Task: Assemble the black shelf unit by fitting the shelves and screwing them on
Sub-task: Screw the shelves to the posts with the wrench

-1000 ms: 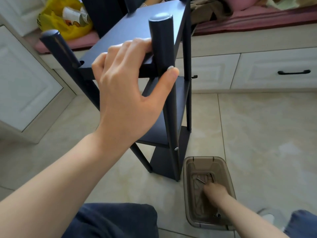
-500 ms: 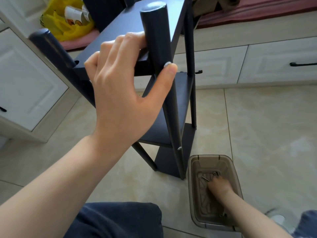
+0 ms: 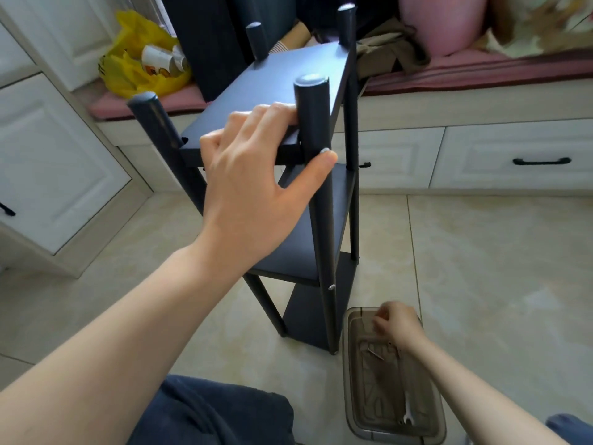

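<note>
Black shelf unit (image 3: 301, 252) stands on the tiled floor (image 3: 481, 284) directly under the left hand (image 3: 256, 178). This hand grips it at the top, with the fingers curled over the near edge of the top shelf (image 3: 288, 75) and the thumb pressed against the front post (image 3: 313, 123). The right hand (image 3: 398, 322) hangs low and to the right of the left one, just above a brown translucent tray (image 3: 351, 396) that sits on the floor beside the unit's foot. Its fingers are bunched as if pinching something small, but whether they hold a screw I cannot tell.

The step looks like fetching a fixing for the top shelf. The left hand should hold that shelf level and snug to the post so the holes line up. The screw is best started by fingertip before reaching for the spanner (image 3: 408, 412), which lies at the tray's near end. A loose screw (image 3: 374, 352) lies just below the right hand. One screw head (image 3: 331, 287) already shows on the post at the middle shelf.

The floor is glossy beige tile, so the unit may slide if pushed. Beyond the left hand run white drawer fronts (image 3: 513, 146) under a window seat with a pink cushion (image 3: 481, 69). A yellow bag (image 3: 128, 75) sits up and to the left.
</note>
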### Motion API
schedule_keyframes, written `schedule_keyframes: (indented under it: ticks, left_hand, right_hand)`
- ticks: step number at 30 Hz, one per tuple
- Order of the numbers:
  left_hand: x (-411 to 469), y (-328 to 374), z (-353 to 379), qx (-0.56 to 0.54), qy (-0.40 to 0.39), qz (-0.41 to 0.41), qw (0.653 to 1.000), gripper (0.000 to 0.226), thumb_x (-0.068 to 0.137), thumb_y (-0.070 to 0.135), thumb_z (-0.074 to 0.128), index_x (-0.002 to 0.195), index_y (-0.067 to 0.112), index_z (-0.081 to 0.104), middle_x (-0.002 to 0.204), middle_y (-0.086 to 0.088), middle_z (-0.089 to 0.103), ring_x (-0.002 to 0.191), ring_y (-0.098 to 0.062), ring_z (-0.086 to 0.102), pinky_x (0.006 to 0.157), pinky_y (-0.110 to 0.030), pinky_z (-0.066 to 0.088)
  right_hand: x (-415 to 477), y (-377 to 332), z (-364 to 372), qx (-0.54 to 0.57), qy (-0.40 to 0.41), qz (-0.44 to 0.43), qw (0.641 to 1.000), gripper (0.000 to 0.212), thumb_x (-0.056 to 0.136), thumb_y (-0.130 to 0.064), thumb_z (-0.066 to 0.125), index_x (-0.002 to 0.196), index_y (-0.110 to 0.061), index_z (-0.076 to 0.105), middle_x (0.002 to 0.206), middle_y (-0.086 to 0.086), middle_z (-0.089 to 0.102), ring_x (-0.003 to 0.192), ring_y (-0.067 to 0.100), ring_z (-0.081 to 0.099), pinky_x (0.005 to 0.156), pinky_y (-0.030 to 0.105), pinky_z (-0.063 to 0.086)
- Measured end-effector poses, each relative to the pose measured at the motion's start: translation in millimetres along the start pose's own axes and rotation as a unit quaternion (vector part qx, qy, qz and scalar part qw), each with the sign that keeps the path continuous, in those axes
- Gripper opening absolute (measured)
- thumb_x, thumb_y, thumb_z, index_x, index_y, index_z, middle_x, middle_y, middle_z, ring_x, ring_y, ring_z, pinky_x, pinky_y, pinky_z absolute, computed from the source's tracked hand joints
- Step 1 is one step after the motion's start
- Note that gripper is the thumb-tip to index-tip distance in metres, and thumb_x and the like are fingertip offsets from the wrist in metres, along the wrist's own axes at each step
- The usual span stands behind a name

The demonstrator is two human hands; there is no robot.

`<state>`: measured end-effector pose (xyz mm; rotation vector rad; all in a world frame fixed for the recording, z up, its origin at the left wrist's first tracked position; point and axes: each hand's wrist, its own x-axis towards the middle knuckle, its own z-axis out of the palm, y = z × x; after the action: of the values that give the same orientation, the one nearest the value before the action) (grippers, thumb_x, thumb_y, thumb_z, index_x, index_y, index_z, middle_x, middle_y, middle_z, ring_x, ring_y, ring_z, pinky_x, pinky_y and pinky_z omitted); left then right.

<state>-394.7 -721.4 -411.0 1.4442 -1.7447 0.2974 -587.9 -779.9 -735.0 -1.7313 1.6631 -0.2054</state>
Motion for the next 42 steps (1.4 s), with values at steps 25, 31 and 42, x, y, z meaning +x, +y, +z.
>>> schedule_keyframes:
  ticks: [25, 31, 42]
  left_hand:
    - [2.6, -15.4, -10.3, 0.027, 0.013, -0.005, 1.000, 0.043, 0.091, 0.055, 0.056, 0.118, 0.023, 0.066, 0.113, 0.011, 0.069, 0.114, -0.013, 0.058, 0.093, -0.028, 0.028]
    - [5.3, -37.7, -21.1, 0.019, 0.037, -0.030, 0.999, 0.035, 0.092, 0.053, 0.060, 0.117, 0.028, 0.065, 0.111, 0.016, 0.068, 0.113, -0.009, 0.059, 0.093, -0.022, 0.024]
    - [12.5, -88.1, -51.6, -0.030, 0.057, -0.093, 0.994, 0.029, 0.091, 0.049, 0.061, 0.114, 0.031, 0.066, 0.104, 0.024, 0.064, 0.108, -0.005, 0.062, 0.105, -0.040, 0.039]
  right_hand:
    - [-74.0, -194.9, -84.4, 0.510, 0.027, -0.147, 0.847, 0.022, 0.106, -0.021, 0.039, 0.107, -0.005, 0.055, 0.066, 0.008, 0.068, 0.064, 0.017, 0.061, 0.068, 0.039, 0.042]
    - [-67.9, -213.5, -78.4, 0.505, 0.001, -0.161, 0.848, 0.021, 0.106, -0.023, 0.041, 0.107, -0.005, 0.053, 0.066, 0.006, 0.068, 0.061, 0.013, 0.062, 0.062, 0.027, 0.043]
    - [-61.7, -259.7, -65.1, 0.464, -0.032, -0.183, 0.866, 0.023, 0.106, -0.023, 0.041, 0.108, -0.005, 0.055, 0.068, 0.004, 0.068, 0.063, 0.010, 0.060, 0.072, 0.032, 0.043]
